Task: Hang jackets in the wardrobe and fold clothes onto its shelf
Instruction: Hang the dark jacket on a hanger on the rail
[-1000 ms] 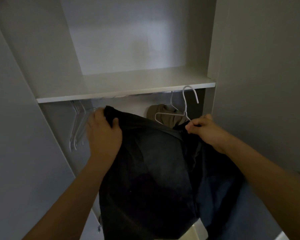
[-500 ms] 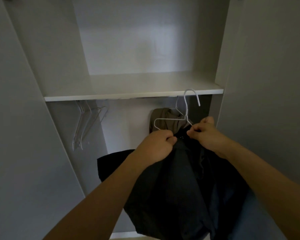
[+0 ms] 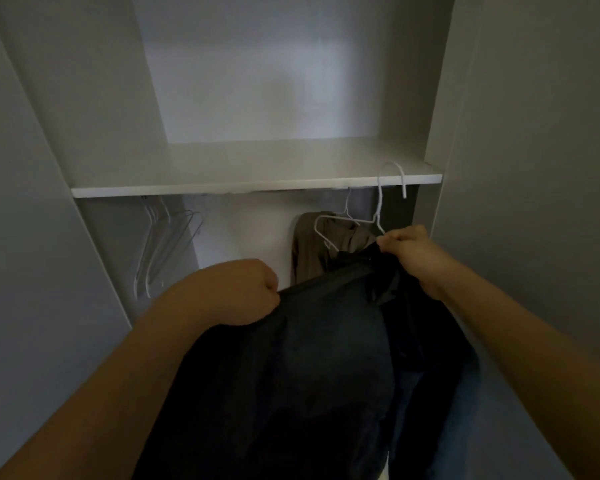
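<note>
We hold the dark jacket (image 3: 312, 358) before the open wardrobe (image 3: 94, 98), our left hand (image 3: 236, 292) gripping its edge and our right hand (image 3: 413, 258) pinching its collar with a white hanger (image 3: 378, 216) (hook just under the shelf (image 3: 250, 174)), near a hung tan jacket (image 3: 312, 251).

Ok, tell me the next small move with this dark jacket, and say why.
Probably lift the white hanger and hook it under the shelf beside the tan garment. The right hand pinches hanger and dark jacket together, the left hand grips its shoulder, and the hook is free.
</note>
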`<state>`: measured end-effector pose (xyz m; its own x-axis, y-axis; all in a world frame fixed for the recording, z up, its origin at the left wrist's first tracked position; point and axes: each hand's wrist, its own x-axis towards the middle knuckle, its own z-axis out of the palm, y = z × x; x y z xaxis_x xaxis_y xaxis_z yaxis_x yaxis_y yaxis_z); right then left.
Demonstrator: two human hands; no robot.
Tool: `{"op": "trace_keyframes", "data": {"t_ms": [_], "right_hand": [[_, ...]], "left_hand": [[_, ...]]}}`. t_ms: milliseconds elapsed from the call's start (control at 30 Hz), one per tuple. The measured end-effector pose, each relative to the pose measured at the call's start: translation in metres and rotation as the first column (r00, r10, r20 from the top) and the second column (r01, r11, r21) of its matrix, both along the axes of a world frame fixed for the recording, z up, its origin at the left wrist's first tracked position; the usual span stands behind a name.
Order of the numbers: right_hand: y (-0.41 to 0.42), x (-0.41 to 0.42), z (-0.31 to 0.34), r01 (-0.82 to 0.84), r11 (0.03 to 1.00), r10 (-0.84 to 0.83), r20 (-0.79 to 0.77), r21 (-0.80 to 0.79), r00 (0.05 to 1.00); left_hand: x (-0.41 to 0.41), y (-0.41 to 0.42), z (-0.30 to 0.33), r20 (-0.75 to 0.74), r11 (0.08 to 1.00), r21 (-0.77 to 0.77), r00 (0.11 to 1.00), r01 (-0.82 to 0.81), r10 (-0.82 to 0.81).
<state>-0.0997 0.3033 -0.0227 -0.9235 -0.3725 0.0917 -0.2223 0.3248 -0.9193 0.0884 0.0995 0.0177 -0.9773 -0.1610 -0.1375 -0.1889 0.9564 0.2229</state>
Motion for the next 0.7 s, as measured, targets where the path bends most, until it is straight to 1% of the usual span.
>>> {"op": "trace_keyframes", "data": {"t_ms": [33,67,133,167,233,300,333,367,400,433,467,500,533,600,633,667,700], "right_hand": [[-0.006,0.007,0.004,-0.044,0.999,0.044,-0.012,-0.019,0.999],[-0.009,0.012,0.007,-0.087,0.996,0.087,-0.027,-0.035,0.996],[-0.012,0.022,0.013,-0.145,0.988,0.141,-0.081,-0.046,0.987],[-0.013,0.026,0.015,-0.152,0.988,0.146,-0.123,-0.042,0.982],[-0.012,0.031,0.017,-0.163,0.987,0.155,-0.211,-0.019,0.965],[-0.010,0.032,0.020,-0.177,0.984,0.164,-0.272,-0.024,0.948],[-0.009,0.033,0.021,-0.178,0.983,0.157,-0.297,-0.044,0.942],[-0.008,0.034,0.023,-0.178,0.981,0.146,-0.317,-0.072,0.937],[-0.006,0.035,0.025,-0.179,0.979,0.139,-0.332,-0.095,0.933],[-0.005,0.036,0.026,-0.188,0.977,0.142,-0.345,-0.102,0.928],[-0.004,0.037,0.026,-0.202,0.975,0.157,-0.359,-0.090,0.920],[-0.004,0.038,0.026,-0.218,0.973,0.177,-0.370,-0.072,0.912],[-0.005,0.039,0.025,-0.235,0.970,0.196,-0.378,-0.059,0.905],[-0.005,0.040,0.024,-0.250,0.966,0.208,-0.385,-0.061,0.899],[-0.004,0.039,0.023,-0.244,0.967,0.198,-0.380,-0.077,0.904],[-0.002,0.038,0.023,-0.228,0.968,0.176,-0.367,-0.103,0.913],[0.002,0.035,0.023,-0.201,0.970,0.144,-0.346,-0.134,0.927]], "left_hand": [[-0.009,0.004,-0.004,0.012,0.998,0.055,1.000,0.027,-0.028],[-0.020,0.010,-0.012,-0.023,0.983,0.179,0.999,0.047,-0.044],[-0.039,0.022,-0.031,-0.156,0.879,0.472,0.988,0.068,0.007],[-0.049,0.024,-0.040,-0.224,0.828,0.557,0.972,0.070,0.068],[-0.066,0.024,-0.058,-0.309,0.749,0.659,0.932,0.066,0.190],[-0.078,0.022,-0.069,-0.343,0.663,0.747,0.883,0.049,0.321],[-0.081,0.021,-0.071,-0.306,0.560,0.828,0.856,0.023,0.417],[-0.083,0.020,-0.068,-0.198,0.391,0.920,0.844,-0.015,0.498],[-0.088,0.017,-0.066,-0.038,0.202,0.976,0.856,-0.078,0.515],[-0.092,0.013,-0.063,0.096,0.085,0.985,0.876,-0.153,0.472],[-0.095,0.010,-0.061,0.168,0.054,0.977,0.895,-0.208,0.412],[-0.099,0.009,-0.059,0.204,0.045,0.970,0.902,-0.238,0.380],[-0.104,0.009,-0.058,0.203,0.043,0.971,0.905,-0.236,0.373],[-0.115,0.014,-0.057,0.170,0.025,0.979,0.884,-0.201,0.434],[-0.119,0.016,-0.057,0.156,-0.002,0.984,0.857,-0.178,0.490],[-0.120,0.015,-0.058,0.149,-0.055,0.988,0.827,-0.142,0.542],[-0.119,0.011,-0.058,0.155,-0.131,0.987,0.799,-0.096,0.580]]}}
